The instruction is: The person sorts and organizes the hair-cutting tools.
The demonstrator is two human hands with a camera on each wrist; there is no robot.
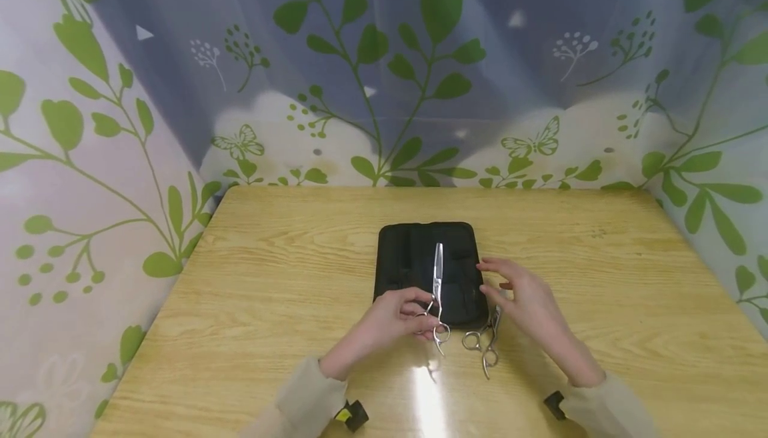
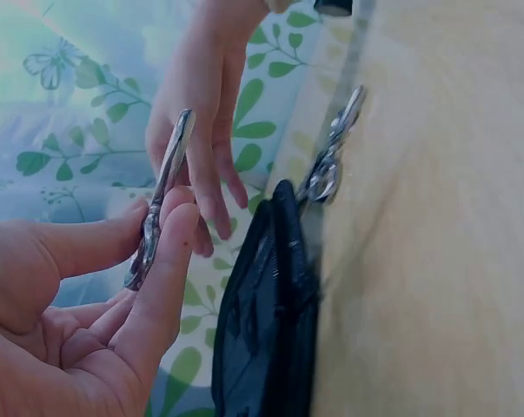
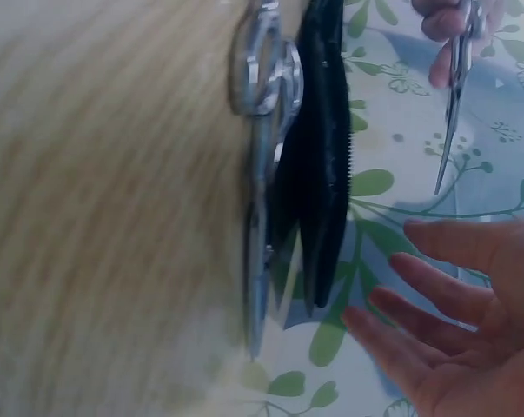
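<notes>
Left hand (image 1: 399,315) pinches scissors (image 1: 439,278) above black case (image 1: 393,261); empty right hand (image 1: 531,298) spreads beside it. Scissors likely stiff, slick; hold finger rings (image 1: 448,334).

wood-grain table (image 1: 600,278) | behind it: blue-white curtain (image 1: 396,105), green leaf-and-butterfly print

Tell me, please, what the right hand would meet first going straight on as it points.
The right hand would likely meet the black case first, though the depth is unclear.

Evenly lit head view, white glare (image 1: 429,401) on the table (image 1: 270,271), hazy bluish wrist views, blurred wood grain (image 3: 114,217)
</notes>
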